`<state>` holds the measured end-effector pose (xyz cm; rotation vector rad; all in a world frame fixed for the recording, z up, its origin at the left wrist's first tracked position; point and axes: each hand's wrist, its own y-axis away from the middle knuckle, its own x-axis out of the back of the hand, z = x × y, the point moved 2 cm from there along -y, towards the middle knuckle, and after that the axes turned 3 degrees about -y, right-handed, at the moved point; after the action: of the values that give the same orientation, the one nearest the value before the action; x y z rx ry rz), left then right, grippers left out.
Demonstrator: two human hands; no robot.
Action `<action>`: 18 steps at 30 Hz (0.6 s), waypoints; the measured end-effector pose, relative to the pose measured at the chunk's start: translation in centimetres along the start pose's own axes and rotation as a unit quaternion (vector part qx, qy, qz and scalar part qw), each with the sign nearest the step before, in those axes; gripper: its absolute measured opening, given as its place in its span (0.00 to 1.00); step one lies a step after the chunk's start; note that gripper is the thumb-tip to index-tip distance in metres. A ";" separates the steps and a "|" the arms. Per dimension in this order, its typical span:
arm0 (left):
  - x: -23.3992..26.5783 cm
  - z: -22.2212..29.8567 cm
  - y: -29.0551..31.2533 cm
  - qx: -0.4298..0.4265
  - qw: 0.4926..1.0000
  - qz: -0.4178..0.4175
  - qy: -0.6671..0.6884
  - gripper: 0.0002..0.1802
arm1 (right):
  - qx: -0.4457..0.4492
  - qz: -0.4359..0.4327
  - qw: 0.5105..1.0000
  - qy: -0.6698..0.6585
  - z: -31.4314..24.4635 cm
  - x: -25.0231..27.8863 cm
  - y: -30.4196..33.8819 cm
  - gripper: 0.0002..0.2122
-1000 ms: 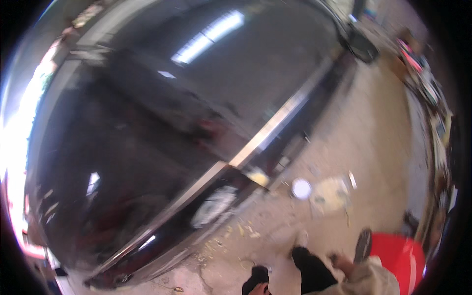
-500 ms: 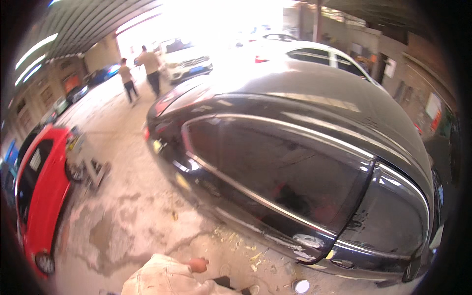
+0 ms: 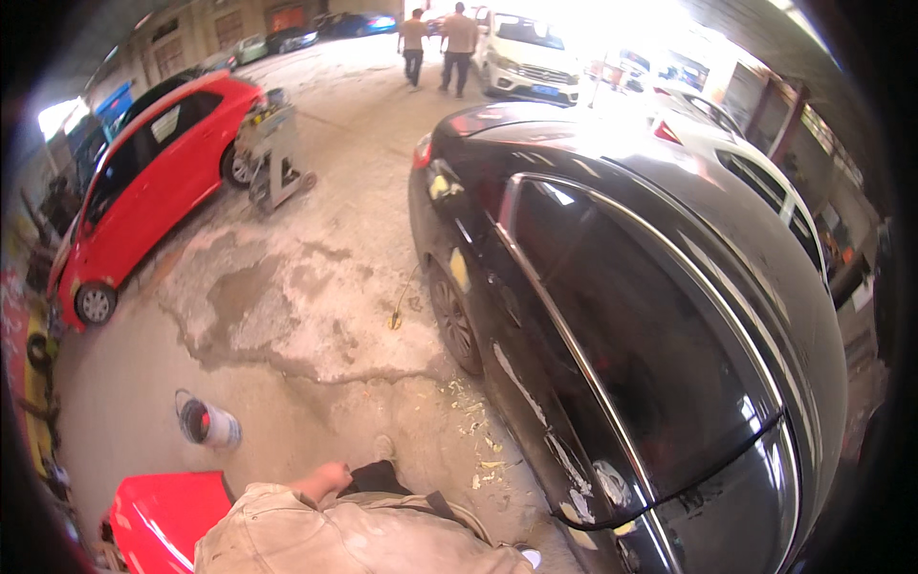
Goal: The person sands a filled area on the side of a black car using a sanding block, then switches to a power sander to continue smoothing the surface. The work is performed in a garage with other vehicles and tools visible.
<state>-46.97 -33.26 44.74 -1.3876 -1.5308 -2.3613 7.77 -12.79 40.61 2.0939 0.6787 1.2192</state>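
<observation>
My left hand (image 3: 332,479) hangs beside my beige jacket, small in view with its fingers curled in. Nothing shows sticking out of it. My right hand is out of the picture, hidden beyond my body. To my right stands a black car (image 3: 535,354) with pale yellow filler patches and whitish scraped marks along its side. A round white-topped can (image 3: 529,555) sits low on the floor between me and the car, mostly hidden by my jacket. Yellowish scraps (image 3: 490,466) are scattered on the concrete along the car.
A bucket (image 3: 222,428) with something red inside and a red car panel (image 3: 172,517) lie to my left. Farther off are a red car (image 3: 163,153) and a wheeled stand (image 3: 275,158). Two people (image 3: 457,48) walk near a white car (image 3: 529,62).
My view has swung left and downward, so the black car sits farther right. The bucket and red panel have come into sight. The two people are farther off.
</observation>
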 end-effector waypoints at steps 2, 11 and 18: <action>-0.3 -3.1 -0.9 0.025 0.999 -0.015 -0.012 0.24 | 0.000 -0.014 1.000 0.014 -1.2 -0.5 -0.8 0.16; -0.1 -13.9 -10.5 0.014 0.993 -0.042 0.107 0.22 | 0.014 -0.009 0.997 -0.074 -12.3 -6.7 -2.4 0.14; 5.2 -24.9 -16.9 0.071 0.991 -0.040 0.106 0.23 | -0.005 0.063 0.996 -0.062 -23.7 -8.1 -0.3 0.15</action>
<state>-74.00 -40.48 32.52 -1.0301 -1.6820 -2.3023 -16.92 -12.24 44.89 2.2098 0.4909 1.1459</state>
